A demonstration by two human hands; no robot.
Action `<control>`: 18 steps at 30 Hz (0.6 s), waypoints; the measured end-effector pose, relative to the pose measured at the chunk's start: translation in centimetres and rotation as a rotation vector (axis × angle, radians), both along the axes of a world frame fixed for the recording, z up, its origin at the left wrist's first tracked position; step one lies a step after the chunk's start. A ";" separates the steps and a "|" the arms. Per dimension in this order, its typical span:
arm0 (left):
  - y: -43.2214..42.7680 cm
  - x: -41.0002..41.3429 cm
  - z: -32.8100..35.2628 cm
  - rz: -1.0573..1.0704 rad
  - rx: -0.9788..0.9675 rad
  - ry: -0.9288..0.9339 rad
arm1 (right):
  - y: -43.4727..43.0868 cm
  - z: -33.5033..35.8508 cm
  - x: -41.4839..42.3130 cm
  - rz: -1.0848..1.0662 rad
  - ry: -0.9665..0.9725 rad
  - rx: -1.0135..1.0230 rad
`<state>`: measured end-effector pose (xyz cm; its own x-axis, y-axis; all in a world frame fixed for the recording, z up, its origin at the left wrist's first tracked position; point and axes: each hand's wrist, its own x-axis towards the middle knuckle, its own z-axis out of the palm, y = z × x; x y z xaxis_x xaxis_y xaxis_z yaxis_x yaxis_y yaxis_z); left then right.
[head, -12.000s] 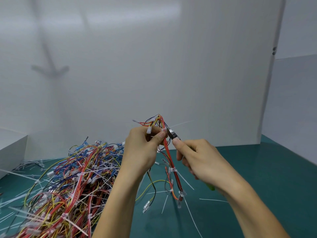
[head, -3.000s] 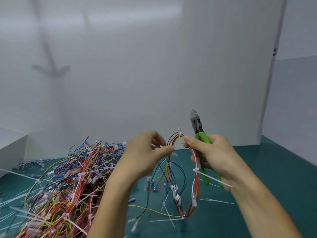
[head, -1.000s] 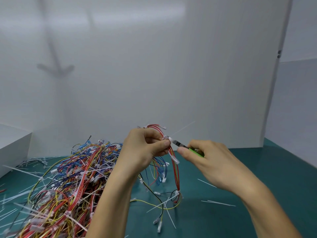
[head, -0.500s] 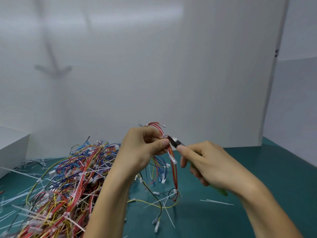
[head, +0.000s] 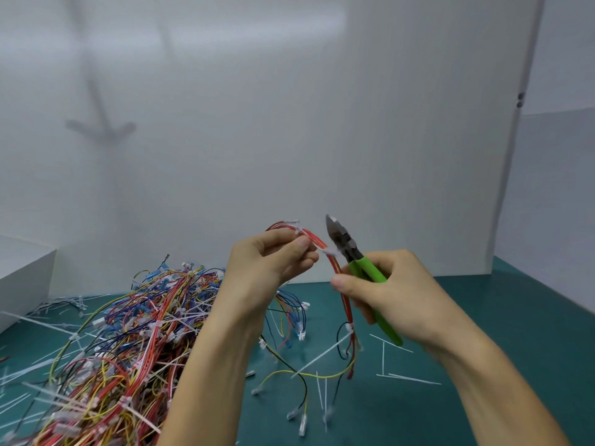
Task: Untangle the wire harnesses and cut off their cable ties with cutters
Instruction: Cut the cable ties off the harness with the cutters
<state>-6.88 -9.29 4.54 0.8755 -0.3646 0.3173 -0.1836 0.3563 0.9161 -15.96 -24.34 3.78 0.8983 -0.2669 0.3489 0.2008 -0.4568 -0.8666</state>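
Arching from the left hand, the harness hangs beside the cutters.

A plain white panel stands upright as the back wall, matte and softly lit. A pale band of light runs across its top, and a faint grey arrow-shaped shadow falls on its left part. At the right, a grey vertical edge with two dark dots meets a second white panel. A teal tabletop lies below, and a white box sits at far left.
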 end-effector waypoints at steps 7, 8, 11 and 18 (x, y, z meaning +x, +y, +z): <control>0.2 -0.7 -0.4 -0.332 0.558 -0.199 | -0.3 0.5 -0.1 -0.033 -0.215 0.237; 0.1 -0.9 -0.4 -0.386 0.607 -0.222 | -0.4 0.5 -0.1 -0.045 -0.223 0.265; 0.0 -1.3 -0.5 -0.508 0.655 -0.283 | -0.8 0.5 -0.1 -0.091 -0.236 0.348; -0.5 -1.4 -0.6 -0.501 0.557 -0.288 | -1.8 0.1 0.3 -0.132 -0.220 0.454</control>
<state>-8.23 -9.81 3.90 0.4773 -0.8638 0.1611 -0.3790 -0.0370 0.9246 -15.68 -26.11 3.87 0.7656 -0.5409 0.3483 0.3663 -0.0784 -0.9272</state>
